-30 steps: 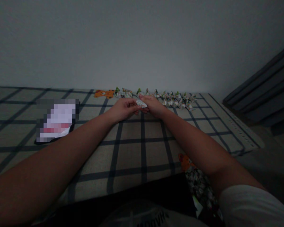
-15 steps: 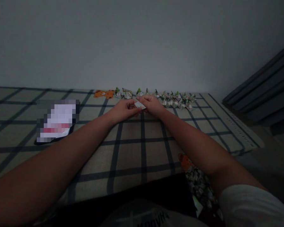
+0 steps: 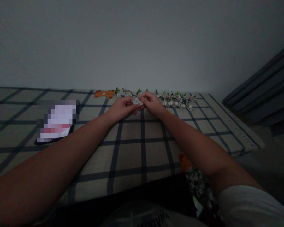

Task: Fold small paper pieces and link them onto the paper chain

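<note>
Between my two hands is a small folded piece of paper point(image 3: 137, 101), whitish with fine printed lines. My left hand point(image 3: 123, 108) pinches its left and near edges with fingers bent. From the right, my right hand point(image 3: 152, 102) grips it with thumb and fingers closed together. Just behind the hands stretches a row of pointed, folded paper pieces point(image 3: 177, 99) with green and white print. An orange bear-shaped piece point(image 3: 104, 94) lies at the left end of that row. My hands partly hide the row's middle.
A checked cloth point(image 3: 130, 154) covers the surface, which meets a plain wall point(image 3: 142, 44). A phone point(image 3: 58, 121), its screen blurred out, lies at left. By my right forearm are another orange bear figure point(image 3: 186, 161) and a dark patterned heap point(image 3: 201, 186). A grey curtain point(image 3: 272, 91) hangs right.
The paper has shifted slightly left and farther away, and its face is tilted differently. My right hand's fingers have moved a little on it. The rest looks the same.
</note>
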A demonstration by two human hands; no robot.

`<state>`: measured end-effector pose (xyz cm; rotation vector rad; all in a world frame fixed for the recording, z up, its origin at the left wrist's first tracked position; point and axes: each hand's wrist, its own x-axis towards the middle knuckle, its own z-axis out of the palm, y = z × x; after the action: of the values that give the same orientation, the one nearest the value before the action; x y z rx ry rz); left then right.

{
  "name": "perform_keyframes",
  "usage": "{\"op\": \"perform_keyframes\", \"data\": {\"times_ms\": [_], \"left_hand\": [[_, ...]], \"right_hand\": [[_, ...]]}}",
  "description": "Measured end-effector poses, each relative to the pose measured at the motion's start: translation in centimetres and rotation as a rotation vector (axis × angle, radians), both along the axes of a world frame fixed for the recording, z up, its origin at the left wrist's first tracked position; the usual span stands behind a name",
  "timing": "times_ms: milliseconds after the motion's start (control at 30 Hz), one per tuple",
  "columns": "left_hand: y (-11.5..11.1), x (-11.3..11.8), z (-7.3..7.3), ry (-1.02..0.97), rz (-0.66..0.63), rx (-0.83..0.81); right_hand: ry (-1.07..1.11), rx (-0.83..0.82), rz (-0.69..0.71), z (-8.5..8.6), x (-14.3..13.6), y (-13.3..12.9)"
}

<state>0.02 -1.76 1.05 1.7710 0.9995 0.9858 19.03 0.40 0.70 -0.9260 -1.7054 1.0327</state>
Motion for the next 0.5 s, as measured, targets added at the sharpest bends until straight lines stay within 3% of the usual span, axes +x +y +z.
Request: {"op": "perform_keyframes", "data": {"times_ms": [133, 333, 500], "left_hand": [[0.3, 0.0, -0.4, 0.018, 0.019, -0.027], [0.8, -0.2, -0.7, 0.050, 0.153, 0.174], [1.1, -0.5, -0.6, 0.013, 0.152, 0.172]], "right_hand": [[-0.042, 0.067, 0.003, 0.1, 0.3, 0.1], [-0.056, 0.114, 0.024, -0.3, 0.5, 0.4], [-0.060, 0.081, -0.007, -0.2, 0.4, 0.4]]}}
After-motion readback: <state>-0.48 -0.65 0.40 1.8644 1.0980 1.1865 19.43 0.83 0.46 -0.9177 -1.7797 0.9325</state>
